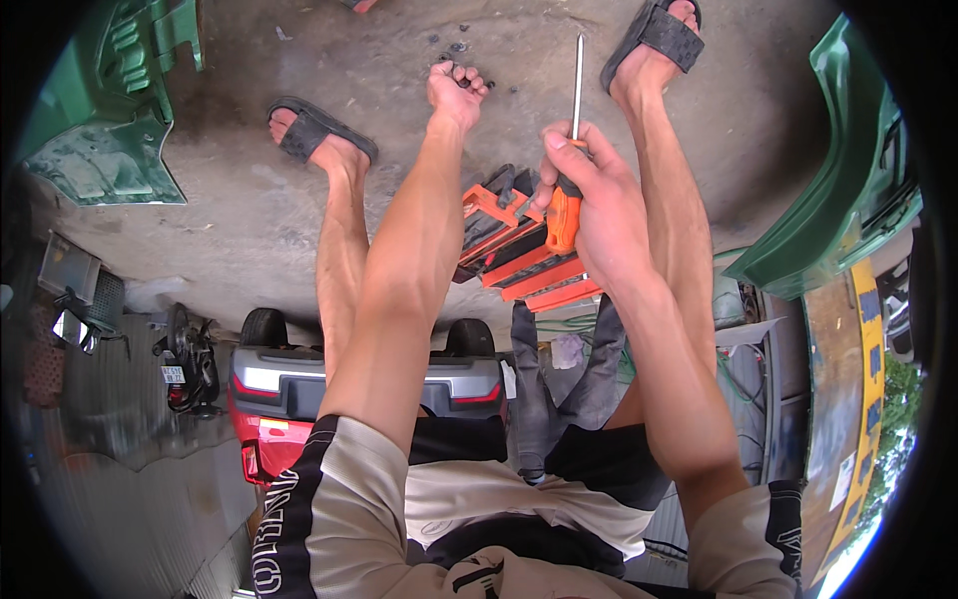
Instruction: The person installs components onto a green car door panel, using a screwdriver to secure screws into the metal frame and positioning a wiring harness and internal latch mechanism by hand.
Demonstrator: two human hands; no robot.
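My left hand (457,92) is low over the concrete floor, its fingers curled in around small dark pieces that look like clips or screws. More small dark pieces (458,47) lie scattered on the ground just beyond it. Their exact kind is too small to tell. My right hand (604,195) is closed round a screwdriver (563,222) with an orange and black handle, its long metal shaft pointing away from me. Below and between my hands lies a set of orange-red slatted parts with black pieces (534,260), partly hidden by my right hand.
Green body panels stand on both sides, one at the left (110,160) and one at the right (828,190). A red car with a silver and black bumper (364,384) is behind my left leg. A motorcycle (188,359) stands further left. My sandalled feet flank the work spot.
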